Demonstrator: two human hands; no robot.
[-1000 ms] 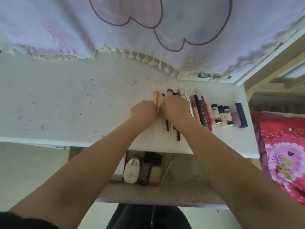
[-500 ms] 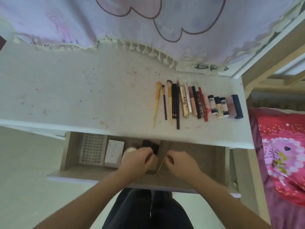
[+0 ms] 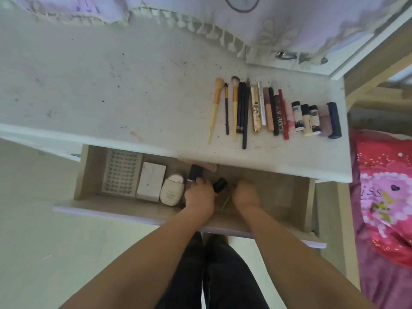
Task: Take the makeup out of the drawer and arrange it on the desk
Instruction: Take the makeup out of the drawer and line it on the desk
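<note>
The drawer (image 3: pixel 124 210) under the white desk (image 3: pixel 100 85) stands open. Both my hands are inside it, side by side. My left hand (image 3: pixel 199 197) is closed around a bottle with a black cap (image 3: pixel 219 185), which pokes out past its fingers. My right hand (image 3: pixel 245 192) is curled, knuckles up, beside a thin yellow brush handle (image 3: pixel 225 203); its grip is hidden. Another dark-capped bottle (image 3: pixel 195 172), a cream bottle (image 3: pixel 172 190), a white box (image 3: pixel 151 181) and a lash tray (image 3: pixel 121 172) lie in the drawer. Brushes (image 3: pixel 217 108), pencils (image 3: pixel 243 112), a gold mascara (image 3: pixel 256 112) and several tubes (image 3: pixel 308 120) line the desk.
A fringed lilac cloth (image 3: pixel 223 30) hangs along the desk's back edge. A red and pink flowered blanket (image 3: pixel 383 186) lies to the right of the desk. My dark-trousered legs (image 3: pixel 214 275) are under the drawer. A wooden frame (image 3: pixel 374 63) stands at the right.
My hands left the brush row on the desk and dropped into the drawer. Since half a second ago they stay there, and a black cap now shows between them.
</note>
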